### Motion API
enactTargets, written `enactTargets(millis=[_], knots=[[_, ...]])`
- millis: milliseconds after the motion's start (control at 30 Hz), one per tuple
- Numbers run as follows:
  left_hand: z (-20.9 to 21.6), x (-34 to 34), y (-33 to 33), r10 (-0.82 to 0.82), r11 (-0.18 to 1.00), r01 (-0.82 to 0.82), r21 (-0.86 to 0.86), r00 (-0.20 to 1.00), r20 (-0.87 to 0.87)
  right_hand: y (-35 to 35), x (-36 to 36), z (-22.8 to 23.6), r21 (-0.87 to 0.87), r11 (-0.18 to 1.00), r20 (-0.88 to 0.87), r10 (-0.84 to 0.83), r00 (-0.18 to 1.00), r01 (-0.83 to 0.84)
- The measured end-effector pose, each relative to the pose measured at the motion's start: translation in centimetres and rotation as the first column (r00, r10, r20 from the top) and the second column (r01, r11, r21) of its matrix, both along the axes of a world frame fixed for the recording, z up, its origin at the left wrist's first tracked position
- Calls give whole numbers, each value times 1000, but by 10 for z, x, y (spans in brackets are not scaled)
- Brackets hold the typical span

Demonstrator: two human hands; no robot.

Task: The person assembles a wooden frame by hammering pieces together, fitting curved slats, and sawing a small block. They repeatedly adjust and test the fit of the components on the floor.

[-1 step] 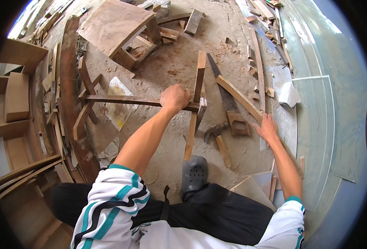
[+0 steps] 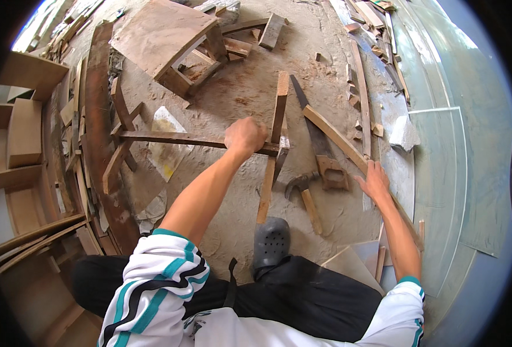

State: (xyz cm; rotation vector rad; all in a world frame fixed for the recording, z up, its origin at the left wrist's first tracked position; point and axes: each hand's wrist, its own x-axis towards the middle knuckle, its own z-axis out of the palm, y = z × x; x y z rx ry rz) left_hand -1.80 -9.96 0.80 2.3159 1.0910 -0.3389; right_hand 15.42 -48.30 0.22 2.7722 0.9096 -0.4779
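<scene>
My left hand [image 2: 246,137] is closed around the dark crossbar of a wooden frame [image 2: 177,138], close to its right end. Crossed wooden legs meet the bar at both ends; the right pair stands by my grey clog [image 2: 271,243]. Over on the right, my right hand [image 2: 375,181] has its fingers wrapped over a long wooden strip [image 2: 336,137], which slants back across a handsaw's blade. The handsaw [image 2: 332,173] lies on the floor between my hands. A claw hammer [image 2: 309,207] with a wooden handle rests just left of the saw's handle.
A small wooden table or stool [image 2: 166,37] sits tilted at the back left. Wooden cabinet frames [image 2: 24,136] and stacked boards line the left. Glass sheets [image 2: 435,173] lie along the right, beside a white chunk [image 2: 404,132] and several wood offcuts [image 2: 377,129].
</scene>
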Motion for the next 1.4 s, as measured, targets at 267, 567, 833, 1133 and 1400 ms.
enactTargets(millis=[267,567,833,1133,1400], knots=[[0,-11,-7,25,1000,-24,-9,981,191,-89,13,-44,86,995,62,-58,996,53],[67,-65,121,-338,939,331,92,846,412,20,23,39,587,757,291,135,947,-288],[87,-207,317,199,885,-348,310,884,424,235,-52,82,653,556,346,386,855,-515],[40,-224,364,601,799,-445,-405,552,578,335,-93,55,490,479,565,462,683,-729],[9,-212,359,611,761,-557,-333,442,656,369,-107,49,539,484,510,464,724,-689]])
